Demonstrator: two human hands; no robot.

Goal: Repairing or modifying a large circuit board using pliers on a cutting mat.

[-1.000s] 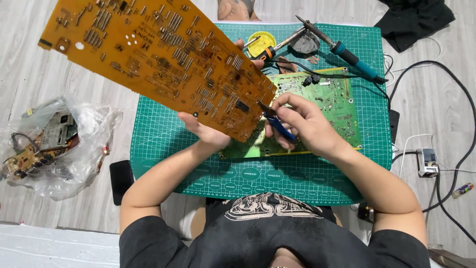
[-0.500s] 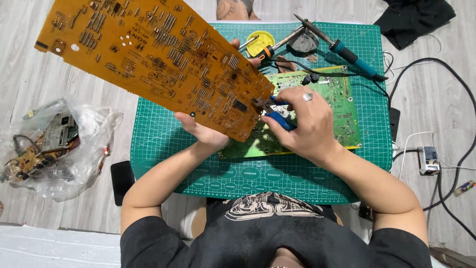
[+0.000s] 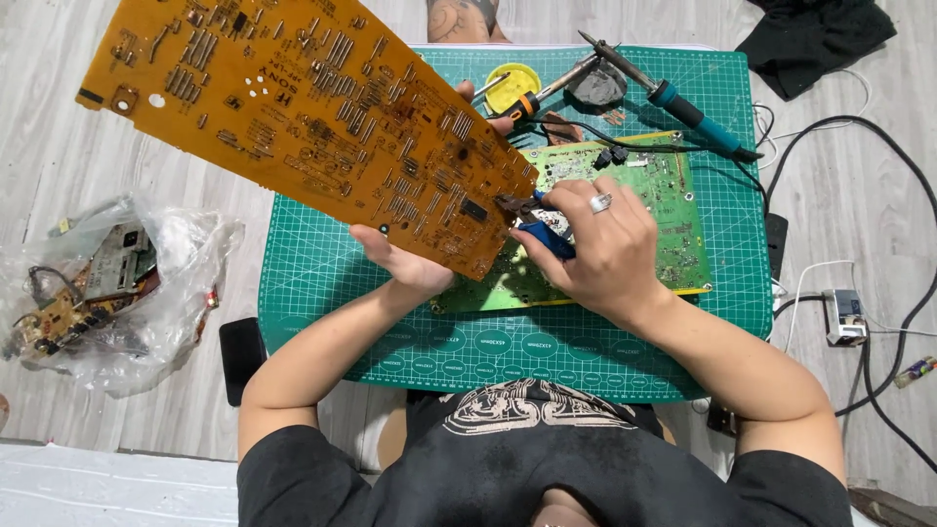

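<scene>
Left hand (image 3: 405,262): gripping the orange board (image 3: 303,117) from beneath, tilting it up and leftward. Right hand (image 3: 595,244): closing round blue-handled pliers (image 3: 535,222), tips touching the board's lower right edge. Beneath both hands: green board (image 3: 644,185) lying on the cutting mat (image 3: 322,283). Beyond the right hand: soldering iron (image 3: 673,98) resting.
</scene>
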